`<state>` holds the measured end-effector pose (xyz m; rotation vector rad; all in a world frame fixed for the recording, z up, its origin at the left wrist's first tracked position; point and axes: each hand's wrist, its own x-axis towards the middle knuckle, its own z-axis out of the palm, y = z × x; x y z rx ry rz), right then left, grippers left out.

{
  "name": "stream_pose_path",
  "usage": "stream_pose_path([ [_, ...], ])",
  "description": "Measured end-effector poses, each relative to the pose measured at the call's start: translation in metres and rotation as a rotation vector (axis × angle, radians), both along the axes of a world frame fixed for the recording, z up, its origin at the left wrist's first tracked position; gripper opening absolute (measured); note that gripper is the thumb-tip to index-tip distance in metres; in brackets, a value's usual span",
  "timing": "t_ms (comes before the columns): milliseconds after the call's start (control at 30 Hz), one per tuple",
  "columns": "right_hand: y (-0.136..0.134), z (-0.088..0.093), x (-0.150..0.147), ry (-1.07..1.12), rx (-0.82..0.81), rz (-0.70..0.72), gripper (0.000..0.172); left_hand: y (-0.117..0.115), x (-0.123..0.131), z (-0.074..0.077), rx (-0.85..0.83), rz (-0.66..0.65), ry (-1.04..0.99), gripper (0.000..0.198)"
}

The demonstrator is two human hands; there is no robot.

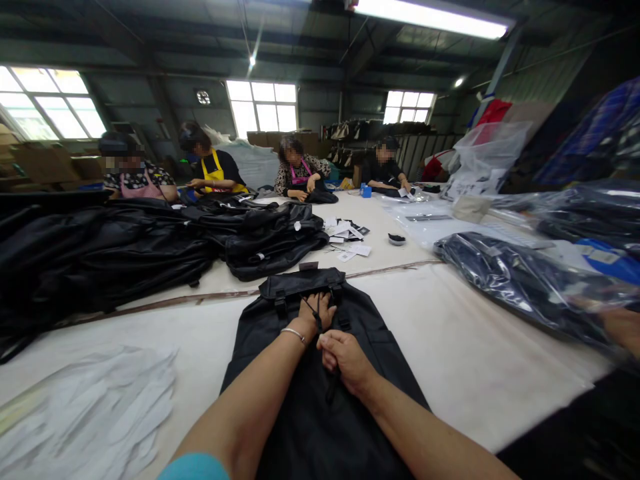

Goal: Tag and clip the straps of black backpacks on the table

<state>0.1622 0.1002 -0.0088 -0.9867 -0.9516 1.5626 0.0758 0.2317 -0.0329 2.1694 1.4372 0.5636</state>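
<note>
A black backpack (370,320) lies flat on the table in front of me, its top flap (300,283) at the far end. My left hand (315,313) presses on the bag just below the flap, fingers spread, with a bracelet at the wrist. A thin black drawstring cord (317,308) runs over the back of that hand. Beside and nearer to me, my right hand (345,360) is closed around the cord, whose dark end hangs below the fist. Buckle straps (281,303) show at the flap.
Black bags (270,233) are heaped at the left, near loose paper tags (350,233) and a small dish (397,239). White sheets (100,407) lie at the near left. Plastic-wrapped bags (510,273) lie right, beside another person's hand (623,327). Several people sit across the table.
</note>
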Motion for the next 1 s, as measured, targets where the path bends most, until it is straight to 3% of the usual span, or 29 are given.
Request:
stream_pose_path([
  [133, 0.001, -0.001, 0.003, 0.056, -0.051, -0.064, 0.033, -0.018, -0.034, 0.007, -0.137, -0.038, -0.211, 0.024],
  [233, 0.001, -0.001, 0.002, 0.027, -0.07, -0.07, 0.033, -0.033, -0.056, 0.018, -0.281, -0.002, -0.344, 0.027],
  [300, 0.001, 0.0, 0.0, -0.016, -0.069, -0.056, 0.03, -0.041, -0.061, 0.027, -0.54, 0.015, -0.553, 0.037],
  [367, -0.001, 0.002, -0.002, -0.081, -0.067, -0.026, 0.027, -0.046, -0.054, 0.036, -0.91, 0.092, -0.847, 0.048],
  [433, -0.002, 0.004, -0.004, -0.144, -0.068, 0.015, 0.026, -0.046, -0.04, 0.043, -1.195, 0.291, -1.047, 0.048],
  [467, -0.002, 0.005, -0.004, -0.155, -0.07, 0.031, 0.026, -0.045, -0.032, 0.045, -1.237, 0.401, -1.077, 0.042],
  [567, -0.001, 0.006, -0.005, -0.079, -0.117, 0.029, 0.026, -0.035, -0.01, 0.047, -1.195, 0.61, -1.116, 0.03],
  [667, 0.0, 0.007, -0.006, -0.006, -0.198, -0.019, 0.027, -0.024, 0.002, 0.042, -1.137, 0.674, -1.168, 0.035],
  [767, -0.002, 0.013, -0.01, 0.009, -0.24, -0.05, 0.024, -0.015, 0.008, 0.032, -1.094, 0.761, -1.216, 0.027],
  [1000, -0.044, 0.045, -0.014, 0.01, -0.281, -0.005, 0.023, 0.012, -0.014, 0.017, -1.035, 0.868, -1.32, 0.036],
])
